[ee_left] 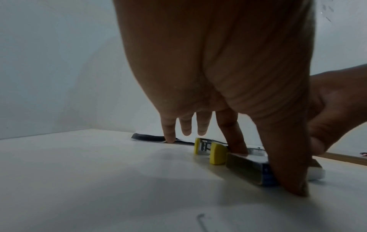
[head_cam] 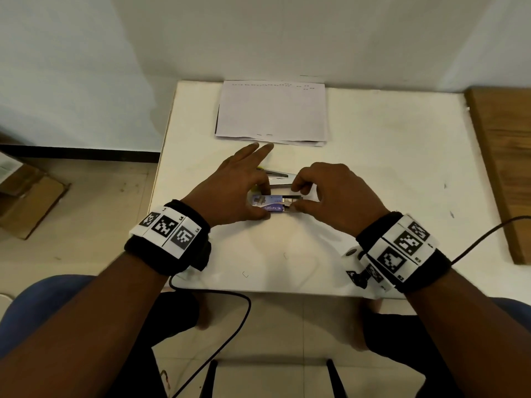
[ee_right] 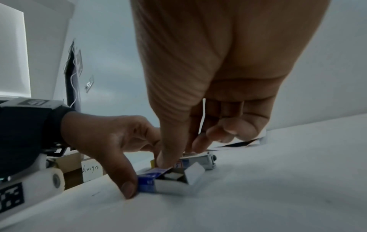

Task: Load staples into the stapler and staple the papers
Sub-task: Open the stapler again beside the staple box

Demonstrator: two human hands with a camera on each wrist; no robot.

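Note:
A small blue staple box [head_cam: 267, 203] lies on the white table [head_cam: 373, 168], its right end open with silver staples [head_cam: 289, 200] showing. My left hand [head_cam: 263, 201] pinches the box's closed end between thumb and index finger; the other fingers stretch toward the papers [head_cam: 271, 110]. My right hand [head_cam: 297, 198] pinches the open end, thumb [ee_right: 166, 158] on the flap over the staples [ee_right: 173, 175]. Just behind the box the stapler [head_cam: 277, 179] lies opened out, its yellow parts [ee_left: 216, 153] visible. The paper stack sits at the table's far edge.
Loose bent staples [head_cam: 245, 274] lie on the table near its front edge. A wooden board [head_cam: 502, 168] borders the table on the right. Cardboard boxes [head_cam: 28, 196] stand on the floor at left. A black cable [head_cam: 230, 311] hangs below the front edge.

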